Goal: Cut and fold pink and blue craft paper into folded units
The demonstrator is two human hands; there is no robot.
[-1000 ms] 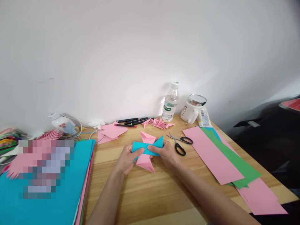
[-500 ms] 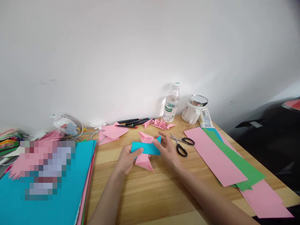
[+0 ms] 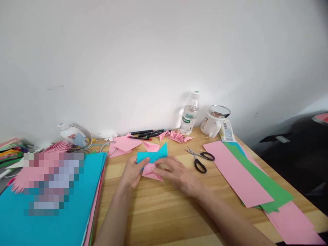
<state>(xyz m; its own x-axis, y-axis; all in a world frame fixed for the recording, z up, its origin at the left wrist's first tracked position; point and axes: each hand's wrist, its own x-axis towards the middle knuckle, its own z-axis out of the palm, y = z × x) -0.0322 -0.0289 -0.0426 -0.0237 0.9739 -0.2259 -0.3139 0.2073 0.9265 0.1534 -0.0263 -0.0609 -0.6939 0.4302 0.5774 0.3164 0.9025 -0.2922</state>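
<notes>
My left hand (image 3: 132, 171) pinches the left end of a blue paper strip (image 3: 151, 157), thumb on top. On its right side the strip has a pointed flap that sticks up, with a diagonal fold line. My right hand (image 3: 179, 174) has its fingers curled at the strip's lower right edge and covers that corner. Just below the strip, partly under the right thumb, is a pink folded paper piece (image 3: 151, 173). Another pink folded piece (image 3: 151, 147) lies behind the strip. To the right of my right hand are black-handled scissors (image 3: 198, 160), blades slightly apart.
Pink sheets (image 3: 125, 142), markers (image 3: 151, 133) and folded pink pieces (image 3: 178, 136) lie along the wall. Behind stand a water bottle (image 3: 190, 114) and a white mug (image 3: 211, 126). Pink strips (image 3: 235, 174) and green paper (image 3: 279, 196) lie right; a blue sheet stack (image 3: 77, 208) lies left.
The blue strip has moved slightly left and its right side now bends up into a pointed flap. My right hand has shifted down along the strip's edge.
</notes>
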